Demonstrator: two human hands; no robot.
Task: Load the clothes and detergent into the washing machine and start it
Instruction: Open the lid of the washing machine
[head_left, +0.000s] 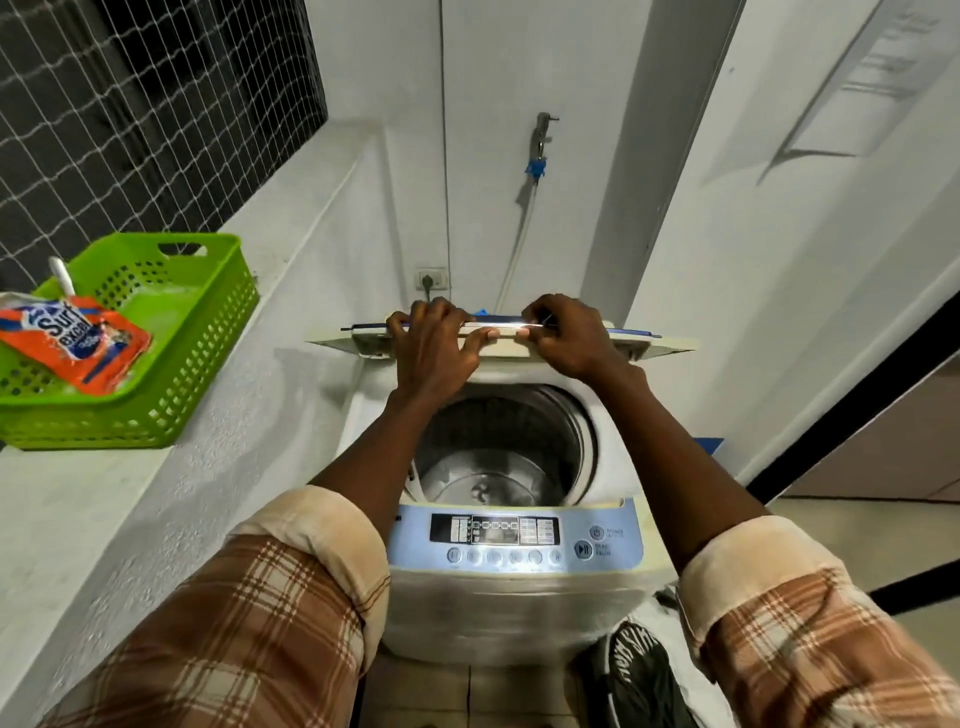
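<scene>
A white top-loading washing machine (519, 603) stands in front of me with its lid (660, 347) raised edge-on. Both hands hold the lid's front edge: my left hand (434, 345) has fingers over the top and thumb under it, my right hand (569, 335) grips it just to the right. The steel drum (493, 467) below looks bare of clothes. The blue control panel (519, 538) faces me. An orange detergent pouch (78, 340) lies in a green basket (171, 364) on the left ledge. Dark printed clothing (639, 675) lies on the floor at the machine's right.
A white scoop handle (62, 275) sticks up in the basket. A tap with a hose (537, 156) and a wall socket (431, 279) are behind the machine. A netted window (145, 104) is at upper left. A white wall runs along the right.
</scene>
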